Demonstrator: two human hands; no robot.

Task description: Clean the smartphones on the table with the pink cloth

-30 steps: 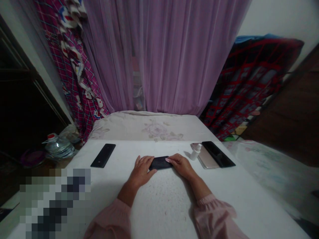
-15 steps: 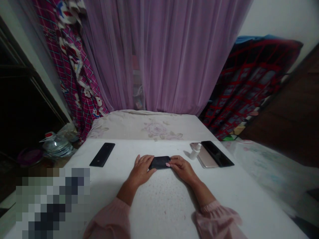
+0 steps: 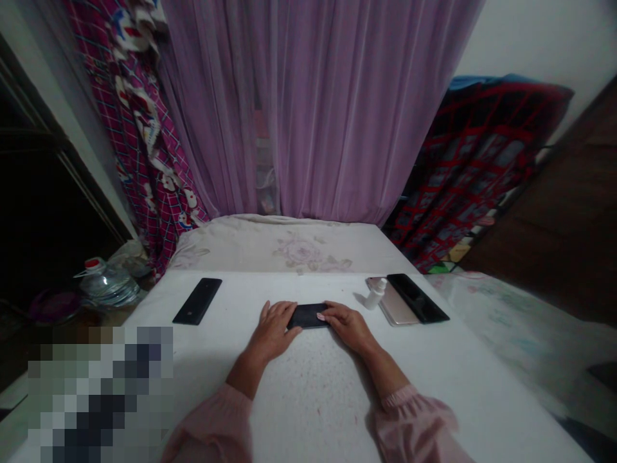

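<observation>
1. While the dark phone [image 3: 306, 316] lies on the white table [image 3: 308, 392], the left hand [image 3: 274, 329] grips its left end.
2. Right hand [image 3: 351, 326] touches the other end, can't tell if those fingers grip tbh.

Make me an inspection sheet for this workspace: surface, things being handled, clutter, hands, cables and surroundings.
Surface: white work surface, speckled with small marks nearer the person; floral cloth beyond it.
Job's things: dark smartphone, lying crosswise between the hands.
Clutter: black phone on the left; on the right, small white bottle upright, rose-gold phone and glossy black phone side by side.
Hands: left hand holds the smartphone's left end, right hand its right end.
Cables: nothing seen; the pixelated lower-left patch cannot be read.
Surroundings: purple curtain ahead; red-capped plastic jug at left; red-and-black patterned cloth at right.
</observation>
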